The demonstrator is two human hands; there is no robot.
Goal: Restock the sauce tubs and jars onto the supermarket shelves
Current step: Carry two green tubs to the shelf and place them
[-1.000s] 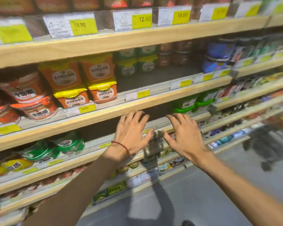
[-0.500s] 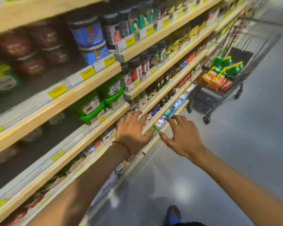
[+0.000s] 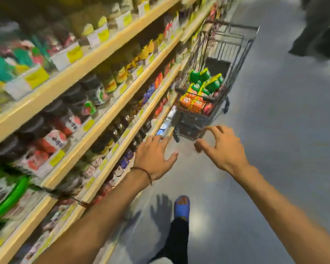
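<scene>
Both hands reach forward above the grey floor [image 3: 274, 130], empty. The left hand [image 3: 152, 159], a cord bracelet [image 3: 143, 171] at its wrist, has fingers spread beside the lower shelf edge [image 3: 122, 147]. The right hand [image 3: 221, 149] is apart, fingers curled. Ahead, the wire shopping cart [image 3: 229, 46] stands against the shelves, holding green-lidded and orange sauce tubs [image 3: 198, 92]. Blurred jars [image 3: 103, 82] fill the shelves.

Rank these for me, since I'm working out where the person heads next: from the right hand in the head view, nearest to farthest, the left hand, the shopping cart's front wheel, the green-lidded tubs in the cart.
Measured from the right hand:
1. Left hand, just beside it, on the shelf side.
2. Shopping cart's front wheel, on the floor ahead.
3. Green-lidded tubs, up in the cart basket, farther down the aisle.
</scene>
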